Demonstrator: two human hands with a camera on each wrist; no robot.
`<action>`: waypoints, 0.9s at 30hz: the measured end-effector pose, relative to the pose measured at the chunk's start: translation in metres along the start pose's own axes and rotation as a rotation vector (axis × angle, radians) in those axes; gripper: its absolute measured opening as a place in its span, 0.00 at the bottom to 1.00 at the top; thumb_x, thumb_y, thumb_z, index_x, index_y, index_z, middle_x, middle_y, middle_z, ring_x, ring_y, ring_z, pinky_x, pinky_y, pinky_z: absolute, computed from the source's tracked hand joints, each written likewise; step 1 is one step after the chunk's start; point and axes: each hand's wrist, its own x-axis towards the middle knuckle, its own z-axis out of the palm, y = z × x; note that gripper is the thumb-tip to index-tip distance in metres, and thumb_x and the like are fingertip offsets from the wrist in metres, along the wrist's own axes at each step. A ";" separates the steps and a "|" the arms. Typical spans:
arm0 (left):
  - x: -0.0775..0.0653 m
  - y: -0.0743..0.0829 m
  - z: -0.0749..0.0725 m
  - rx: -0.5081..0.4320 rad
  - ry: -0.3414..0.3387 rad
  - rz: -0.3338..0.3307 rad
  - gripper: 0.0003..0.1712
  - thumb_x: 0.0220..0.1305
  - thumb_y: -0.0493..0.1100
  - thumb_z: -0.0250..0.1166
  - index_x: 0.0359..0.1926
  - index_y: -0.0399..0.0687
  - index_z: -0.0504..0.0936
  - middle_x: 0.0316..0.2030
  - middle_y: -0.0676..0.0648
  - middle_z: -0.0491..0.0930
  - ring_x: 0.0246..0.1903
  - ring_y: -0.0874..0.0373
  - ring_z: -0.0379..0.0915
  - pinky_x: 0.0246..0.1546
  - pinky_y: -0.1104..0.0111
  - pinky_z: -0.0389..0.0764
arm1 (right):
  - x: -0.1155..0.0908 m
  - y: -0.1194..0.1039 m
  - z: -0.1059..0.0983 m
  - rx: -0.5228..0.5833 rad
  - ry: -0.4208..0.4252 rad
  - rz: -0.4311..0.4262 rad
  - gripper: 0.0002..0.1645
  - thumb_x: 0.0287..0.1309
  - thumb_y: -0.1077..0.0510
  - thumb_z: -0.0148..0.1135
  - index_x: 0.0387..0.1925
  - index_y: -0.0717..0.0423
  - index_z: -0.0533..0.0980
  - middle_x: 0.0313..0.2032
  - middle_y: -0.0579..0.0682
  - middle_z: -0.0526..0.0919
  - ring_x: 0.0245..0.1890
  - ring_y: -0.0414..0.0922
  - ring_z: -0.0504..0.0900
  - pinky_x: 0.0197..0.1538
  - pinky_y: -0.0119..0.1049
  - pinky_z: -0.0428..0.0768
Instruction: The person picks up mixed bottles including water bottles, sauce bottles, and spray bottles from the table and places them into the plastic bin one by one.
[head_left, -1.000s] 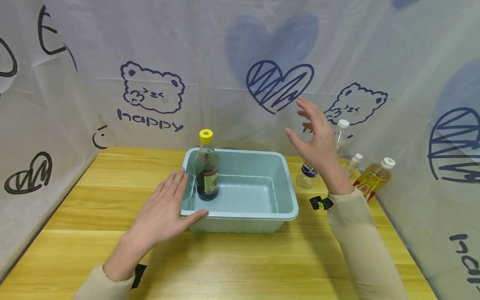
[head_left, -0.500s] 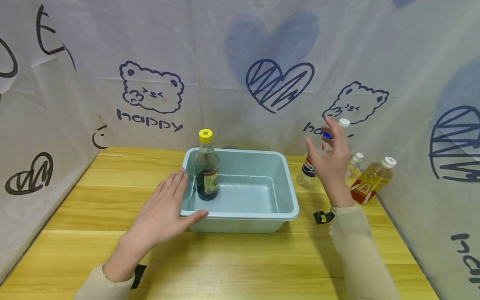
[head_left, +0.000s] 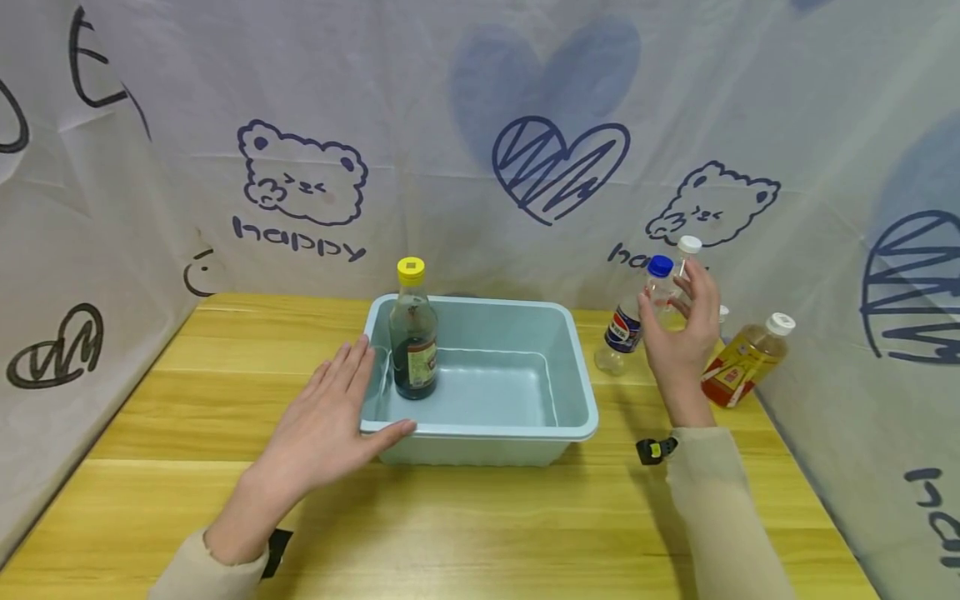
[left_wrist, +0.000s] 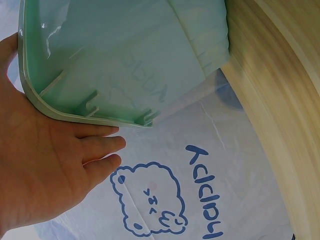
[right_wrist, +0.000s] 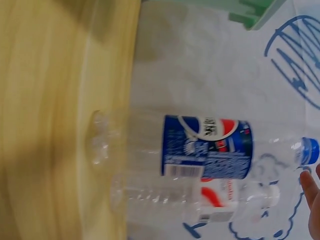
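Observation:
My left hand rests with straight fingers on the near left corner of a light blue plastic tub. In the left wrist view the palm lies against the tub's rim. A glass bottle of dark liquid with a yellow cap stands inside, at the tub's left. My right hand is beside an upright clear plastic bottle with a blue cap and blue label. Its fingers are bent loosely near the cap; the right wrist view shows a small gap between them.
Behind the blue-capped bottle stands a clear bottle with a white cap. Right of the hand are an amber bottle and a smaller one's white cap. A printed cloth hangs behind and beside the wooden table.
My right hand has moved right and down from above the tub's right side to the blue-capped bottle's neck. My left hand and the tub have stayed in place.

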 end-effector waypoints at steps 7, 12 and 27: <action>-0.002 0.001 -0.001 0.006 0.001 0.003 0.71 0.62 0.86 0.46 0.81 0.32 0.48 0.82 0.36 0.40 0.81 0.35 0.39 0.79 0.42 0.48 | -0.008 0.016 0.000 -0.001 -0.028 0.049 0.45 0.59 0.64 0.74 0.75 0.55 0.66 0.71 0.51 0.69 0.63 0.60 0.77 0.61 0.44 0.83; -0.002 0.001 0.000 0.008 0.002 0.001 0.71 0.62 0.86 0.46 0.81 0.32 0.48 0.82 0.36 0.40 0.80 0.35 0.40 0.79 0.42 0.48 | -0.011 0.026 0.001 -0.002 -0.085 0.109 0.47 0.62 0.60 0.74 0.78 0.51 0.62 0.73 0.56 0.66 0.67 0.58 0.74 0.64 0.58 0.80; 0.000 0.001 -0.001 0.010 0.002 0.001 0.71 0.62 0.87 0.46 0.81 0.32 0.48 0.82 0.36 0.40 0.80 0.35 0.40 0.79 0.42 0.48 | -0.012 0.039 0.011 -0.051 -0.194 0.264 0.52 0.61 0.56 0.76 0.80 0.42 0.57 0.76 0.48 0.63 0.67 0.53 0.73 0.66 0.53 0.79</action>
